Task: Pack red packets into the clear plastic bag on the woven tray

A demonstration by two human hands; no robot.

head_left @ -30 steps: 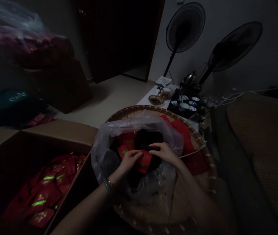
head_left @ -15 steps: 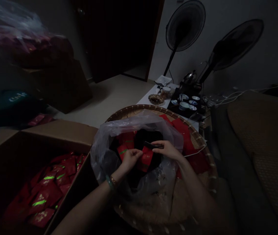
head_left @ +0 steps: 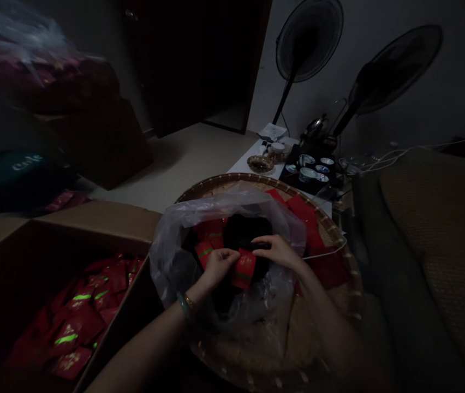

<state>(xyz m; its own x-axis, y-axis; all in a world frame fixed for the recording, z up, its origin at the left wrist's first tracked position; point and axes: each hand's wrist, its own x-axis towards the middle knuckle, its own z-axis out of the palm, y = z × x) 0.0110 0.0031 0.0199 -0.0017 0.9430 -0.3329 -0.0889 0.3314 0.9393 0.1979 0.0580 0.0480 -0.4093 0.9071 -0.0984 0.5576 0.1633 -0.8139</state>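
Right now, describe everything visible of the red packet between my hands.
The red packet is small, roughly rectangular, with pale marks above a green band. It sits tilted at the open mouth of the plastic bag. The left hand pinches its upper left corner; the right hand holds a dark tool near its top edge.

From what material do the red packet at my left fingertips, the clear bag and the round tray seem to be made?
Packet: paper or plastic film, too dim to settle; smooth, with pale print. Bag: thin, slightly shiny plastic, being see-through and crinkled. Tray: probably woven bamboo, matt, judging by its straw colour and bound rim.
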